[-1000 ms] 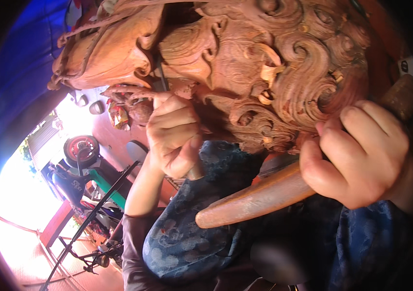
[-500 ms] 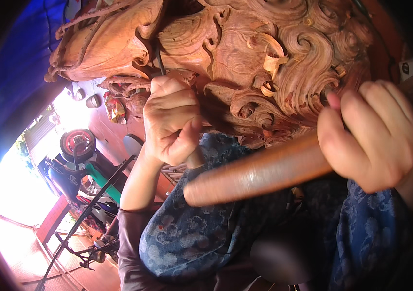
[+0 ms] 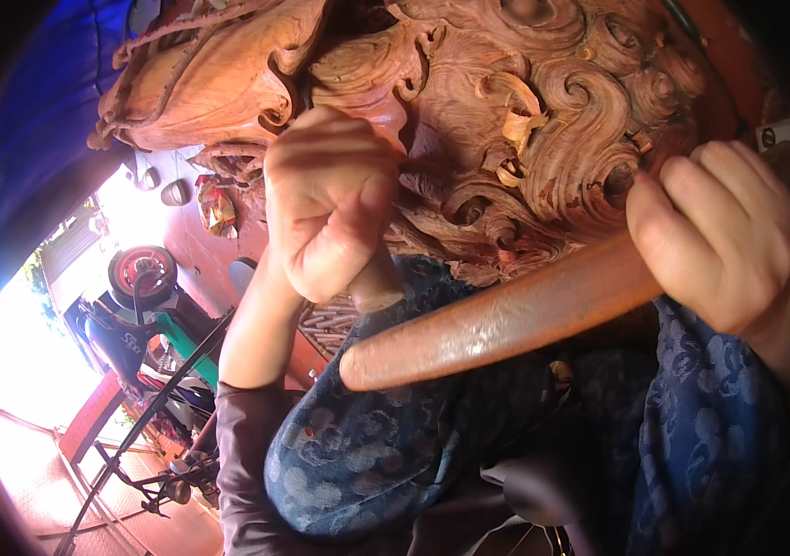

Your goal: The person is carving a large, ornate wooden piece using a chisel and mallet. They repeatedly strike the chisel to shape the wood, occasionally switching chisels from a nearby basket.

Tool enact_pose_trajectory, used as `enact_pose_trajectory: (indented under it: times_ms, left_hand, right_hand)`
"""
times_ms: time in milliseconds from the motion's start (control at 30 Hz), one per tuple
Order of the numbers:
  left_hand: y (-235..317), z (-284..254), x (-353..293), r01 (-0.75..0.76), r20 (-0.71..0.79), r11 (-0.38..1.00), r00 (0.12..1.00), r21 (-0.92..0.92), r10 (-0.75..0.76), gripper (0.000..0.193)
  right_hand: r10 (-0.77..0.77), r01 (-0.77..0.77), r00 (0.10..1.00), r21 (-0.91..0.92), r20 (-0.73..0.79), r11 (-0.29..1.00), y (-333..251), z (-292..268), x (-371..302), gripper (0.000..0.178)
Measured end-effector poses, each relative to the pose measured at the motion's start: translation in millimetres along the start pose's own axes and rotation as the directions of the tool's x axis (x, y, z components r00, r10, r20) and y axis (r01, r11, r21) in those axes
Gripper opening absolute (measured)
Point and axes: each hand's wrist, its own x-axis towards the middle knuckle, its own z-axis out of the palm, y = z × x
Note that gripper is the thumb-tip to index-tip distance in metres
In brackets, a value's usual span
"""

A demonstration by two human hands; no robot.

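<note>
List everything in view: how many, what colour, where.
carving: 1, brown, top centre
shavings: several, pale tan, on carving
handle: 1, brown, centre
club: 1, brown, below carving
sticks: several, brown, left of centre
packet: 1, red and yellow, upper left
sheet: 1, blue, far left
motorbike: at least 1, dark and green, left
trousers: 1 pair, blue, lower centre
sleeve: 1, dark, lower left
left hand: 1, bare, around handle
right hand: 1, bare, around club

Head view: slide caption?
Left hand grips a tool handle, right hand a curved wooden bar, beside a swirling wood carving.
</note>
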Motion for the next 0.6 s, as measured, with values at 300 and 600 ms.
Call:
enact_pose_trajectory:
  times_ms: [300,600]
  left_hand:
    - [21.0,32.4,13.7,-0.350,0.101,0.936,0.933,0.028,0.345,0.025]
    - [-8.9,14.2,-13.3,-0.157,0.127,0.972,0.982,0.176,0.136,0.037]
  right_hand:
    - [0.059,-0.060,0.994,0.015,0.089,0.998,-26.7,-8.2,-26.7,0.017]
    - [0.090,-0.092,0.992,0.024,0.091,0.995,-19.5,2.5,-27.9,0.019]
